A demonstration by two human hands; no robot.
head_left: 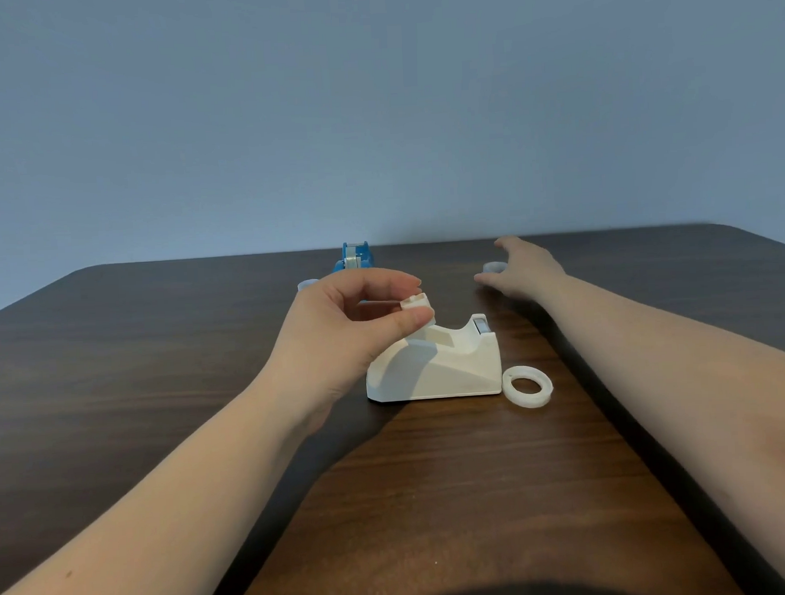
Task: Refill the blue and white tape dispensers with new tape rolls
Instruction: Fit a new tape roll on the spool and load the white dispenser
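Observation:
The white tape dispenser (434, 367) stands in the middle of the dark wooden table (160, 375), its roll bay empty. My left hand (360, 325) pinches a small white spindle core (417, 306) just above that bay. A white ring-shaped roll (527, 386) lies flat to the right of the dispenser. The blue tape dispenser (355, 256) stands at the far edge with a roll in it. My right hand (522, 269) reaches far right, fingers spread over a tape roll (493, 267) on the table. Another roll (308, 284) peeks out behind my left hand.
A plain blue-grey wall rises behind the table's far edge. The table's rounded corners show at far left and far right. Both forearms stretch across the tabletop from the near edge.

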